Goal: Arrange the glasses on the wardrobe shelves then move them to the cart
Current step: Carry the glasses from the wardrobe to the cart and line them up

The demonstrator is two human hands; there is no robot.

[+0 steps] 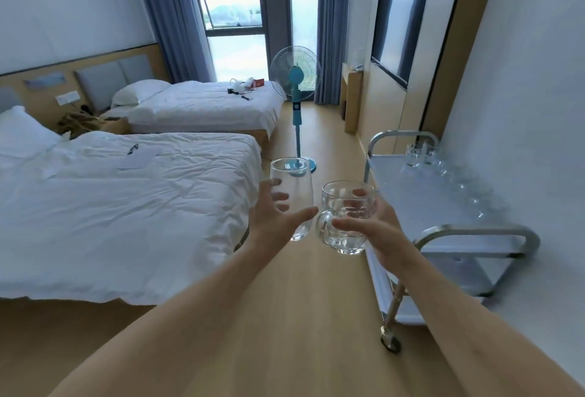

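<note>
While gripped: smooth tumbler point(292, 194), dimpled mug point(346, 217).

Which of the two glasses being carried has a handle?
The mug in the right hand. The tumbler in the left hand is tall, slim and handleless.

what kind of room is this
Probably a hotel twin room: two made-up white beds side by side, a wall-mounted TV, and a metal service cart carrying glasses.

Two white beds point(133, 206) stood at left; a blue fan point(296, 80) stood far by the window point(234, 1).
</note>
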